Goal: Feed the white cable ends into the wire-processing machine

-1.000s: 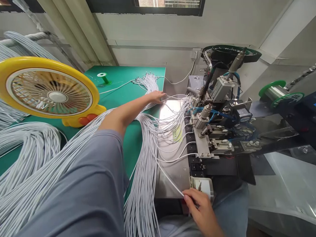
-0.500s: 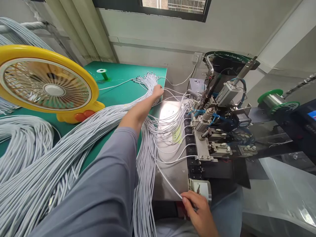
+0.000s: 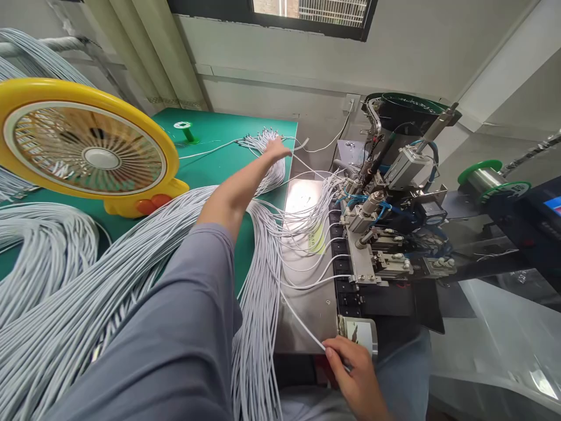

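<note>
My left hand (image 3: 277, 150) reaches to the far end of the green table, over the tips of a bundle of grey-white cables (image 3: 274, 175). Its thumb stands out from the other fingers, and I see nothing gripped in it. Close beside it a short blurred cable end (image 3: 302, 144) shows. Low in front of me, my right hand (image 3: 353, 368) pinches a single white cable (image 3: 302, 320) between thumb and fingers. That cable runs up and left toward the hanging cable bundle (image 3: 258, 304). Several cables lead into the clamps of a machine (image 3: 363, 222) on the right.
A yellow fan (image 3: 170, 140) stands at left on the green table (image 3: 219, 126). Behind it is a small green spool (image 3: 188, 133). More cables (image 3: 52, 240) lie coiled at left. A wire spool (image 3: 486, 178) sits beyond the machine. A metal plate (image 3: 307, 327) lies before the clamps.
My left hand has moved slightly away and left, and its closed fingers have spread. The bundle beneath it has sagged toward the table edge. My right hand keeps its pinch almost in place.
</note>
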Motion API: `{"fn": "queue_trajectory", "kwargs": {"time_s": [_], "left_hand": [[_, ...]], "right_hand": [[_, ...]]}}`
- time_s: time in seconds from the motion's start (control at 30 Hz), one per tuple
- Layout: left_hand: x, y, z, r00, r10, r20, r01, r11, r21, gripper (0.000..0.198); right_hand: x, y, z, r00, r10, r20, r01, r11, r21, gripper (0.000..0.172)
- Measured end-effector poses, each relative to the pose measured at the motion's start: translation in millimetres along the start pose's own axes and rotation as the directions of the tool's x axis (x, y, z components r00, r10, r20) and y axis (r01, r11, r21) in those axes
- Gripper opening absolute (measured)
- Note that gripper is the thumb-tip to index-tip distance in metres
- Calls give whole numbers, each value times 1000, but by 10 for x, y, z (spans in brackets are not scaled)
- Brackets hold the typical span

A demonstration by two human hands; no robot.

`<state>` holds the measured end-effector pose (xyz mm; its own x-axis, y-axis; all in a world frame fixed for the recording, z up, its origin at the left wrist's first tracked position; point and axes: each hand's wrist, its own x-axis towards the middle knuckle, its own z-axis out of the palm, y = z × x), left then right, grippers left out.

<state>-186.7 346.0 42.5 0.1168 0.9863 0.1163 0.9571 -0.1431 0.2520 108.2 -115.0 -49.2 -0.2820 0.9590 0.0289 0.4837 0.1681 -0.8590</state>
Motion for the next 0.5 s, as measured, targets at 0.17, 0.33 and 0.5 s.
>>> {"fn": "queue_trajectory", "kwargs": {"time_s": [0.17,0.33,0.5], "left_hand": [[-397,721,297,970,185,159,-177,982,-64,74],[-761,1109,769,943,210,257,-196,978,-77,79],[-840,1097,882,957,208,203,-201,978,-55,74]], "right_hand": [[-16,2,-11,995,57,80,-60,998,30,30],[-15,-5,-18,993,70,99,-76,995,57,30],[-18,-6,-19,993,60,102,-65,997,45,31]]}}
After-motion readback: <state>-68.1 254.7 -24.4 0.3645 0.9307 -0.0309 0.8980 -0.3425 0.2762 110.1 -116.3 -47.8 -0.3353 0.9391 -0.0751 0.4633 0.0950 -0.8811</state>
